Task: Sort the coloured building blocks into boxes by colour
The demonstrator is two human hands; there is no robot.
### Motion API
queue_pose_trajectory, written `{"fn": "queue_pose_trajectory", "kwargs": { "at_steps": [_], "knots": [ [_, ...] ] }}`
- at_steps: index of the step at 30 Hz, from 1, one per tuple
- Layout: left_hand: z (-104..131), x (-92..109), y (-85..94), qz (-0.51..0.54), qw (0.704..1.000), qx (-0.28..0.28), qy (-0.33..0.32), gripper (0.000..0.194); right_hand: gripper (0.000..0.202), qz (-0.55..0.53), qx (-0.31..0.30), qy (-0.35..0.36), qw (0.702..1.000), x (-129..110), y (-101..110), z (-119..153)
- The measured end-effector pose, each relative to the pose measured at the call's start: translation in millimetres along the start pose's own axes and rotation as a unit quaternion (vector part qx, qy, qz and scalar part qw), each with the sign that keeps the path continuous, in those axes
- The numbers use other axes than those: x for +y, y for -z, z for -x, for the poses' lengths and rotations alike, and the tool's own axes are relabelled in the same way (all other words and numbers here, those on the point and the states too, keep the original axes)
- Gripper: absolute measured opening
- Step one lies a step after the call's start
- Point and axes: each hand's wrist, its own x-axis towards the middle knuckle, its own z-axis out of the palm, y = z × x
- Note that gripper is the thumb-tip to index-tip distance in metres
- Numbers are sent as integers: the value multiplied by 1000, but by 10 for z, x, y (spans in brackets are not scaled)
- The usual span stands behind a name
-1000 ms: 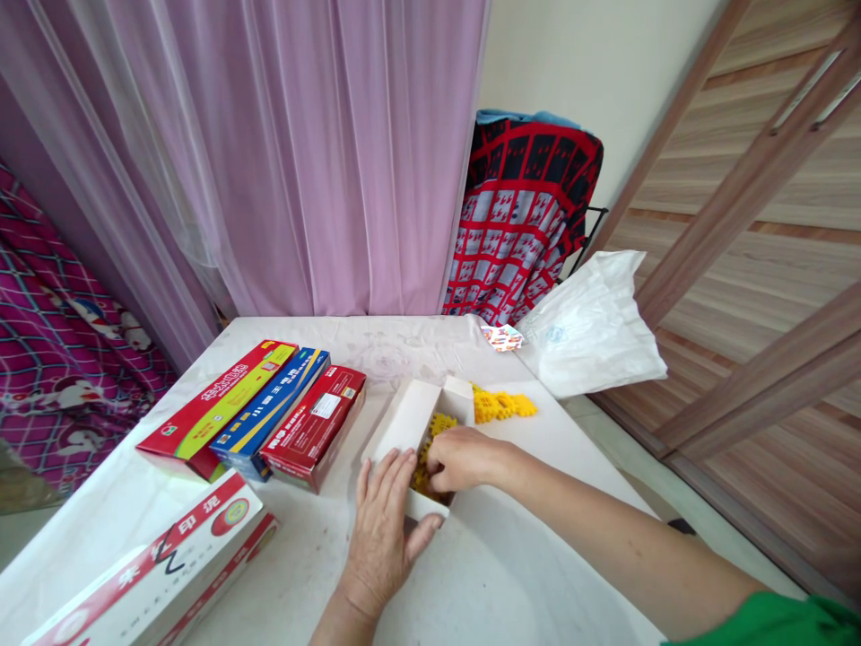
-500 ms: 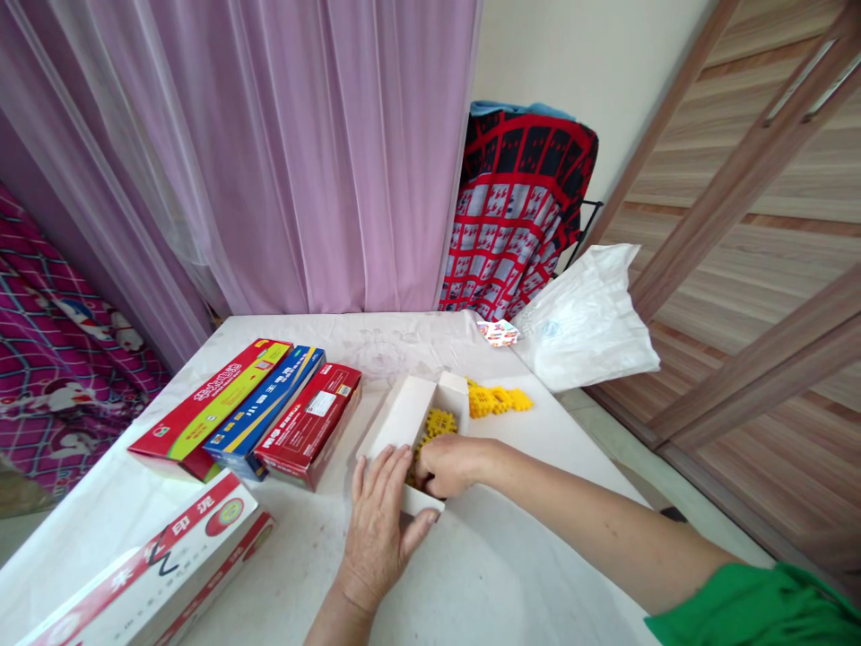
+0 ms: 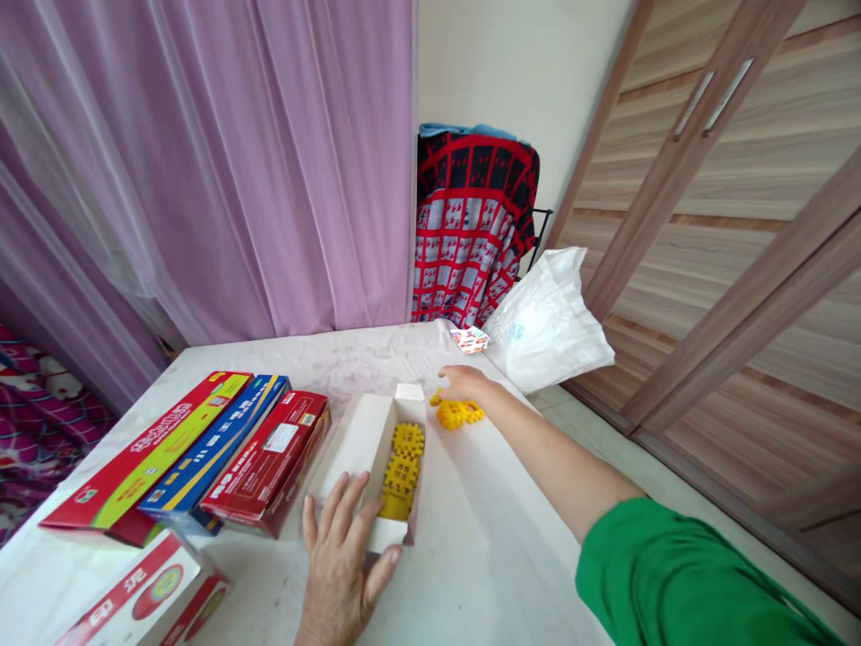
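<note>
A narrow white cardboard box (image 3: pixel 353 440) stands uncovered on the table, its flap lid folded out to the left. Several yellow gear-shaped plastic blocks (image 3: pixel 404 471) lie in a row inside it. My left hand (image 3: pixel 340 547) rests with spread fingers on the lid and the near end of the box. Beyond the box on the right, my right hand (image 3: pixel 464 384) is curled over a small heap of yellow gear-shaped blocks (image 3: pixel 459 414). A bit of yellow shows at its fingertips, which look closed on one block; the hand partly hides it.
Left of the white box lie a dark red box (image 3: pixel 269 458), a blue box (image 3: pixel 215 449) and a red-and-green box (image 3: pixel 152 458). White-and-red boxes (image 3: pixel 144 592) are nearer me. A white plastic bag (image 3: pixel 548 318) hangs at the table's right edge, beside a colourful packet (image 3: pixel 469 338).
My right hand has left the inside of the white box and reached over to the yellow heap behind it. My left hand stays on the box. The view has turned right.
</note>
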Motion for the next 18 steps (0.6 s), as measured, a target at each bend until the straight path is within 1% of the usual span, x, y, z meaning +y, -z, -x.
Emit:
{"fn": "queue_pose_trajectory", "kwargs": {
  "at_steps": [2,4,10,13,18],
  "knots": [
    [-4,10,4,-7,1000,-3,-15,37,53,20,-35,-6,999,-102,-95,-126],
    [-9,24,18,-10,1000,-9,-24,38,51,40,-68,-10,997,-193,-165,-237],
    [-14,50,54,1,999,-28,-36,39,35,103,-150,-7,983,-317,-284,-480],
    [-9,53,51,4,999,-31,-34,40,33,126,-162,11,979,-324,-296,-521],
    [-21,61,46,8,999,-36,-35,42,33,141,-159,66,975,-266,-237,-545]
  ]
}}
